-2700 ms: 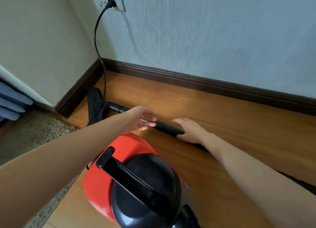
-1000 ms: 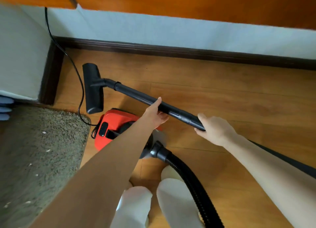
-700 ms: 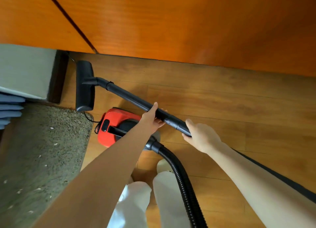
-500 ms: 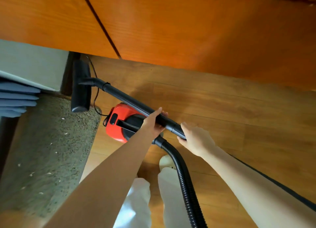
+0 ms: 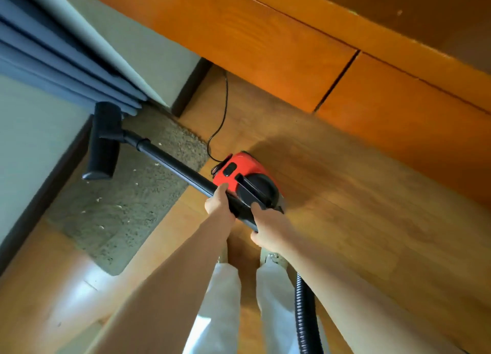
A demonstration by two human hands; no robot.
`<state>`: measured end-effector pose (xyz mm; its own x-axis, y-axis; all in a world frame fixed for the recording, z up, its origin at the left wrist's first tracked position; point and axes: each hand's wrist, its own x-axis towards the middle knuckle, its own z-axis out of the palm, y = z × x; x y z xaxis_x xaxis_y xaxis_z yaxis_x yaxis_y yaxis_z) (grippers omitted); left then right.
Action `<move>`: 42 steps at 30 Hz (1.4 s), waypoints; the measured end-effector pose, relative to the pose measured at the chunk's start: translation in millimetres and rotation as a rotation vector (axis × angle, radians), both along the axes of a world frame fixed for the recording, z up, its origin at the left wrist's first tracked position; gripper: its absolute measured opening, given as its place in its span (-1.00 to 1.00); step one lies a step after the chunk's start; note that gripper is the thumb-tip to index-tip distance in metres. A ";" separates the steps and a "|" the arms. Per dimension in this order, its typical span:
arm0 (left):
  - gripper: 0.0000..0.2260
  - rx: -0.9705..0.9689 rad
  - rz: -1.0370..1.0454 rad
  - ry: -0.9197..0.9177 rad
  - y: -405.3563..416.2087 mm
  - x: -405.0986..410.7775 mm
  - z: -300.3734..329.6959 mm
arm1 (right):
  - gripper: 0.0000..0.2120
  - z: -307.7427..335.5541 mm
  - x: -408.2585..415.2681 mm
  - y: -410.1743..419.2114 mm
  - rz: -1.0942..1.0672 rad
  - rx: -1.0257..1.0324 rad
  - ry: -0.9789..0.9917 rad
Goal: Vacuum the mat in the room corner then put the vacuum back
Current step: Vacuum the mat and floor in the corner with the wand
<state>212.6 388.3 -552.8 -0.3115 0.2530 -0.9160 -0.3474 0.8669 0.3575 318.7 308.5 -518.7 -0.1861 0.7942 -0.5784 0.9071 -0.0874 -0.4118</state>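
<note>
Hands (image 5: 219, 205) (image 5: 267, 233) around wand (image 5: 170, 165)

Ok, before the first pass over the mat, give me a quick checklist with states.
1. Both hands on the wand: left hand and right hand grip it. Ok.
2. Floor head at the mat: over its far end, near the wall. Ok.
3. Crumbs remaining on the mat: white specks visible. Not ok.
4. Power cord clear of the wand: runs off beside the red canister. Ok.
5. Vacuum switched on: cannot tell.
</note>
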 end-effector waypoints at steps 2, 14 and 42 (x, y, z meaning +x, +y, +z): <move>-0.73 0.008 0.046 0.027 3.7 -30.1 1.0 | -0.66 6.7 -24.0 7.6 0.011 -0.073 0.050; -0.72 -0.020 0.232 -0.027 2.4 -218.4 -10.0 | -0.44 25.0 -92.2 -11.8 -0.150 -0.791 0.383; -0.77 0.074 0.258 -0.284 -72.9 -217.9 5.3 | -0.93 21.2 -237.3 -0.7 -0.270 -0.612 0.245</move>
<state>-5.3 315.4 -547.6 -0.1100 0.2677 -0.9572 -0.6448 0.7137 0.2737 81.4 307.8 -497.5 -0.2104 0.3772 -0.9019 0.7091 -0.5762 -0.4064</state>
